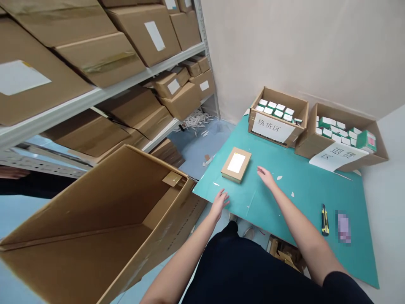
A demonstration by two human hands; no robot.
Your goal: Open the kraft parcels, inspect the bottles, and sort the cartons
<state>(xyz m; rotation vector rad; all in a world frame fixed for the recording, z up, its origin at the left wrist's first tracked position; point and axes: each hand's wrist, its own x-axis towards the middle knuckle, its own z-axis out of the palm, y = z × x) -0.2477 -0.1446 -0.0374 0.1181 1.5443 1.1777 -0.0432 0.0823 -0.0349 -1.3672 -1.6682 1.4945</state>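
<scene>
A small brown cardboard box (226,169) with a white label on top lies flat on the green tabletop (272,198), near its left corner. My left hand (219,203) is just in front of the box, at the table's near edge, fingers apart and holding nothing. To the right of the box, my right hand (265,175) hovers with its fingers stretched out, also without anything in it. Neither hand appears to touch the box. A yellow and black utility knife (325,220) lies farther right on the table.
Two open cartons with paper signs, a left one (255,126) and a right one (303,145), hold green-and-white boxes. A large open carton (177,211) stands left of the table. Shelves (95,99) carry several boxes. A blurred purple item (343,227) lies beside the knife. Another person's arm (34,183) shows far left.
</scene>
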